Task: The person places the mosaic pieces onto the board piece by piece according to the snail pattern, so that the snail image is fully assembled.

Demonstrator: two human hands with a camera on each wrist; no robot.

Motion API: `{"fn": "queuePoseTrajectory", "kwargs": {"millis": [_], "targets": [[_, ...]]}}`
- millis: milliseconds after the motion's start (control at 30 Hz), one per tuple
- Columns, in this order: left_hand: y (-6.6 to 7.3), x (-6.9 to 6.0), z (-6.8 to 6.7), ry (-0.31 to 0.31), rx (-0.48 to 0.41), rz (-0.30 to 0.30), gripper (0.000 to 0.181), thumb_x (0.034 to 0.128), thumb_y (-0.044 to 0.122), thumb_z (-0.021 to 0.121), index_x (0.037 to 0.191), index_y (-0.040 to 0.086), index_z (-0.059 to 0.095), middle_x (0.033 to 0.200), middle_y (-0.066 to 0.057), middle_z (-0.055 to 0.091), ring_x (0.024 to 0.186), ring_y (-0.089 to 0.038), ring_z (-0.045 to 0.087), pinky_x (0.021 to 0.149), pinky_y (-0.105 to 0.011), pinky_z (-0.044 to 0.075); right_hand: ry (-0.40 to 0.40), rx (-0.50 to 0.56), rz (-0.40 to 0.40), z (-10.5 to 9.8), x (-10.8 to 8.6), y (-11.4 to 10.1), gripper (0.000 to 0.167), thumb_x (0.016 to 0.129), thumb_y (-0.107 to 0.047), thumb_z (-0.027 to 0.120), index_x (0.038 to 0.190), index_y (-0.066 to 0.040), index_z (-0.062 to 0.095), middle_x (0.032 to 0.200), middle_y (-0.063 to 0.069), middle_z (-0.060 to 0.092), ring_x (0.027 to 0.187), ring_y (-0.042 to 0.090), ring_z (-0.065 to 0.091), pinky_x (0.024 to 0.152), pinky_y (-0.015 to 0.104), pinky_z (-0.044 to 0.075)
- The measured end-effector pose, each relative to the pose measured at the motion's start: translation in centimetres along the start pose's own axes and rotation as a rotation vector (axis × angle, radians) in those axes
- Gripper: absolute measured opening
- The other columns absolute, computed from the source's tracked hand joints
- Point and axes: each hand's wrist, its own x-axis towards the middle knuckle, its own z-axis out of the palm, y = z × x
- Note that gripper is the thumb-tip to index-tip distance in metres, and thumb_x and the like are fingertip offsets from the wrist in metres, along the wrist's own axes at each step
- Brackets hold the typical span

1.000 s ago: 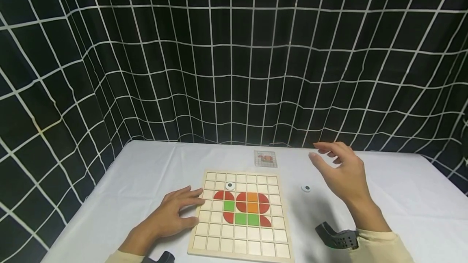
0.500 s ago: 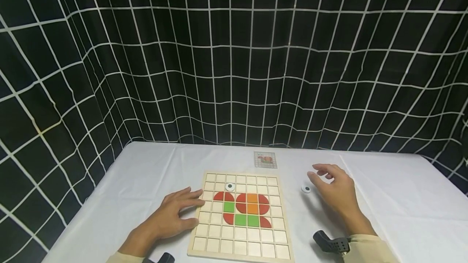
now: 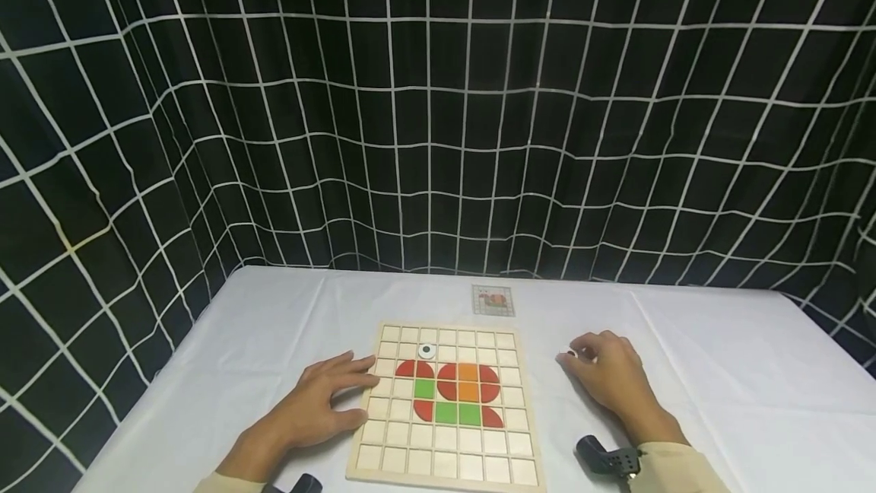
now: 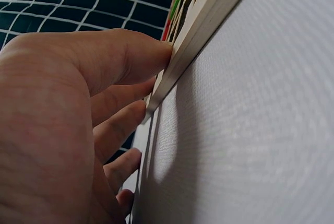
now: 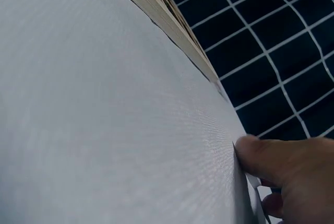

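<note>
A wooden grid board (image 3: 390, 459) lies on the white table with red, orange and green tiles set in its squares. One round white eye tile (image 3: 427, 350) with a dark pupil sits in an upper square. My left hand (image 3: 318, 402) rests along the board's left edge, fingers spread and touching the rim; the left wrist view shows the thumb (image 4: 148, 51) against the side. To the right of the board, my right hand (image 3: 609, 375) is down at the table, thumb and index finger around a second eye tile (image 3: 572, 354), mostly covered by the fingers.
Behind the board lies a small clear card (image 3: 493, 300) with a printed grid picture. A white cloth (image 3: 274, 326) covers the table. Dark curtain (image 3: 445, 97) with white grid lines hangs along the back and left side.
My right hand has come down and toward the board, and its thumb and index finger have closed on the loose eye tile. My left hand stays at the board's edge.
</note>
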Motion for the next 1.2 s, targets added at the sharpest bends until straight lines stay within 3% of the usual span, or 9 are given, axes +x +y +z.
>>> {"fn": "queuePoseTrajectory", "kwargs": {"millis": [133, 233, 467, 667, 933, 1200], "targets": [[-0.02, -0.07, 0.03, -0.004, 0.0, 0.0, 0.042, 0.0784, 0.023, 0.072, 0.12, 0.017, 0.069, 0.141, 0.001, 0.05, 0.138, -0.03, 0.03, 0.11, -0.056, 0.014, -0.01, 0.01, -0.016, 0.17, -0.24, -0.2, 0.023, 0.081, -0.016, 0.071, 0.101, -0.003, 0.072, 0.087, 0.007, 0.063, 0.088, 0.031, 0.054, 0.078, 0.053, 0.044], [0.05, -0.06, 0.05, -0.008, -0.001, -0.01, 0.042, 0.0787, 0.024, 0.072, 0.12, 0.018, 0.069, 0.141, 0.002, 0.05, 0.139, -0.029, 0.03, 0.111, -0.056, 0.014, -0.02, 0.027, -0.018, 0.21, -0.39, -0.35, 0.029, 0.078, -0.011, 0.069, 0.105, -0.004, 0.071, 0.09, 0.007, 0.064, 0.09, 0.03, 0.054, 0.08, 0.053, 0.044], [0.17, -0.07, 0.05, -0.009, 0.003, -0.008, 0.041, 0.0788, 0.024, 0.072, 0.119, 0.017, 0.069, 0.141, 0.002, 0.05, 0.138, -0.03, 0.031, 0.11, -0.056, 0.015, -0.016, 0.003, 0.003, 0.09, -0.48, -0.38, 0.032, 0.08, -0.03, 0.076, 0.097, -0.002, 0.07, 0.092, 0.011, 0.063, 0.092, 0.033, 0.053, 0.082, 0.056, 0.038], [0.16, -0.03, 0.06, -0.007, 0.01, -0.006, 0.041, 0.0792, 0.025, 0.072, 0.12, 0.018, 0.069, 0.141, 0.003, 0.05, 0.138, -0.03, 0.031, 0.111, -0.056, 0.014, -0.02, 0.004, -0.016, 0.04, -0.49, -0.38, 0.026, 0.079, -0.023, 0.073, 0.099, -0.005, 0.072, 0.091, 0.009, 0.062, 0.092, 0.032, 0.052, 0.08, 0.054, 0.037], [0.21, -0.01, 0.03, -0.006, 0.01, -0.015, 0.042, 0.0784, 0.026, 0.072, 0.12, 0.02, 0.069, 0.141, 0.004, 0.05, 0.139, -0.029, 0.03, 0.111, -0.056, 0.014, -0.032, -0.044, 0.014, -0.14, -0.63, -0.52, 0.033, 0.079, -0.034, 0.075, 0.095, -0.005, 0.069, 0.091, 0.009, 0.061, 0.09, 0.032, 0.052, 0.075, 0.052, 0.037], [0.07, -0.11, 0.16, -0.005, 0.01, -0.003, 0.042, 0.0786, 0.025, 0.072, 0.12, 0.019, 0.069, 0.141, 0.003, 0.05, 0.138, -0.029, 0.031, 0.111, -0.056, 0.014, -0.007, 0.038, -0.006, -0.09, -0.54, -0.63, 0.027, 0.08, -0.025, 0.077, 0.094, -0.003, 0.069, 0.083, 0.005, 0.062, 0.085, 0.028, 0.056, 0.078, 0.05, 0.045]]}}
